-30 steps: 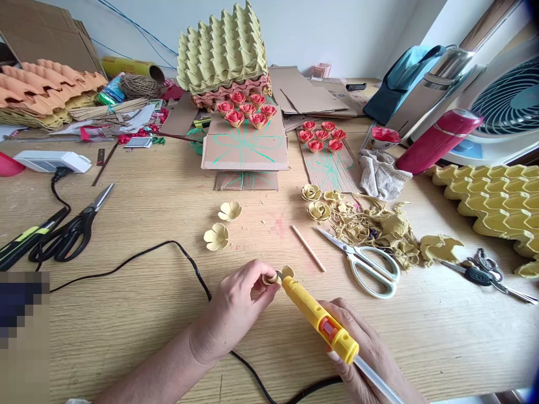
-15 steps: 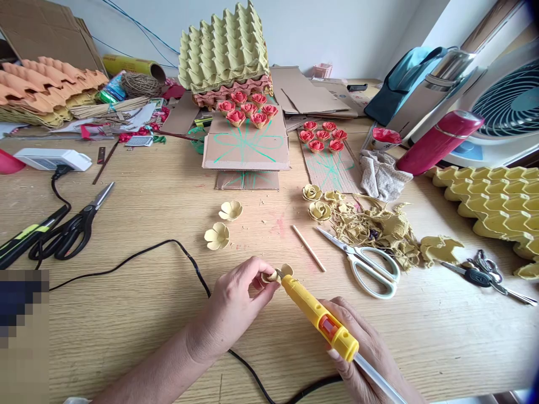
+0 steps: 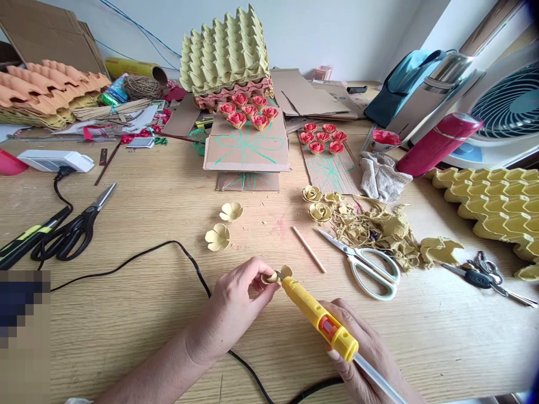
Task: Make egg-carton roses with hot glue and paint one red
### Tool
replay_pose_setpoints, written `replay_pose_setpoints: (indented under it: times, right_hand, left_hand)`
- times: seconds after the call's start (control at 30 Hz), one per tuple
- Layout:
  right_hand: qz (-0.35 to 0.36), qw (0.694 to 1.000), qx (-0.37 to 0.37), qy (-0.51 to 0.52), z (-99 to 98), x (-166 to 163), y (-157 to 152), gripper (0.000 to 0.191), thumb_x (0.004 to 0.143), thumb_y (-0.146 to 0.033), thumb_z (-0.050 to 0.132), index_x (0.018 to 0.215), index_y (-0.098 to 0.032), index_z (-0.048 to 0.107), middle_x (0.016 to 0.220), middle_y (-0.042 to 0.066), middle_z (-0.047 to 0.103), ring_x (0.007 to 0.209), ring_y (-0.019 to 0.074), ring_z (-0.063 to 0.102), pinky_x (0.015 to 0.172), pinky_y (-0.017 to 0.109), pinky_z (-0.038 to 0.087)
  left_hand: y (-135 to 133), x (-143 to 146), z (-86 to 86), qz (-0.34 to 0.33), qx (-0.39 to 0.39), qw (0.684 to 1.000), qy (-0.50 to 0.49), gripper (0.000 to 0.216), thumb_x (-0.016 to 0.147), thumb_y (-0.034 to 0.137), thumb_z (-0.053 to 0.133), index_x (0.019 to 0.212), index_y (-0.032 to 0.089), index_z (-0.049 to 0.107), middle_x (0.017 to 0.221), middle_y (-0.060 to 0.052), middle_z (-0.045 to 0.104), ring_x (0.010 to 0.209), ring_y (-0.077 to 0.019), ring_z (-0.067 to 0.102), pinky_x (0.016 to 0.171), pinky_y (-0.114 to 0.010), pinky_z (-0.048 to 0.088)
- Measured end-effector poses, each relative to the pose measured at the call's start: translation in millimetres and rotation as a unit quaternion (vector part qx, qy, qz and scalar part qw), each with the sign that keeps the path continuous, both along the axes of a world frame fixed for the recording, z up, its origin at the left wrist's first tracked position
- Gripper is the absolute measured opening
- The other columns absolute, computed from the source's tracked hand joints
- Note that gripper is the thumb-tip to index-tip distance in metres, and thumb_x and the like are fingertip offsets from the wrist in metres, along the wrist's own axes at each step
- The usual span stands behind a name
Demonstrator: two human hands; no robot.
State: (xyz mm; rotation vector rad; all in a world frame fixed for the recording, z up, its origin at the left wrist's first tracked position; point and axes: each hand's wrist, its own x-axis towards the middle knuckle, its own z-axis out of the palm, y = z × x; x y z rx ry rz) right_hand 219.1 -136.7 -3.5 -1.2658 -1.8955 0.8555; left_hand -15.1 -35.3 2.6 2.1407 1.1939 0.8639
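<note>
My left hand (image 3: 233, 303) pinches a small yellow egg-carton flower piece (image 3: 278, 275) just above the wooden table (image 3: 147, 314). My right hand (image 3: 370, 359) grips a yellow glue gun (image 3: 318, 320), its tip touching that piece. A black cord (image 3: 160, 252) runs from the gun across the table. Two cut yellow flower shapes (image 3: 218, 237) lie just beyond my left hand. A thin wooden stick (image 3: 309, 249) and white-handled scissors (image 3: 366, 264) rest to the right of them.
Yellow carton scraps (image 3: 379, 227) and two rolled yellow roses (image 3: 319, 211) lie mid-right. Red paper roses (image 3: 248, 111) sit on cardboard (image 3: 248, 148) further back, below stacked egg trays (image 3: 225, 50). Black scissors (image 3: 71, 230) lie left; keys (image 3: 484, 272), a yellow tray (image 3: 497, 202) and a fan (image 3: 505, 106) are at the right.
The view has shifted very slightly. Both hands, the flower piece and the glue gun stay where they were.
</note>
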Motion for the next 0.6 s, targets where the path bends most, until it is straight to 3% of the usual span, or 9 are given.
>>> replay_pose_setpoints:
  times: [0.3, 0.6]
  right_hand:
    - [-0.026, 0.999, 0.034, 0.002, -0.3, -2.4, 0.4, 0.045, 0.111, -0.046, 0.040, 0.152, -0.031, 0.051, 0.097, 0.007, 0.070, 0.087, 0.0256, 0.071, 0.075, 0.029, 0.059]
    - [-0.033, 0.999, 0.023, -0.007, 0.6, -0.7, -2.4, 0.050, 0.109, -0.048, 0.041, 0.155, -0.029, 0.050, 0.101, 0.009, 0.073, 0.088, 0.0268, 0.073, 0.078, 0.031, 0.060]
  left_hand:
    - [0.9, -1.1, 0.9, 0.005, 0.000, 1.000, -0.005, 0.022, 0.087, 0.005, 0.075, 0.092, 0.022, 0.063, 0.080, 0.008, 0.073, 0.066, -0.0080, 0.069, 0.067, -0.017, 0.052]
    - [-0.7, -3.0, -2.1, 0.003, -0.010, 1.000, -0.014, 0.020, 0.089, 0.006, 0.073, 0.092, 0.023, 0.063, 0.080, 0.008, 0.073, 0.065, -0.0086, 0.068, 0.066, -0.018, 0.053]
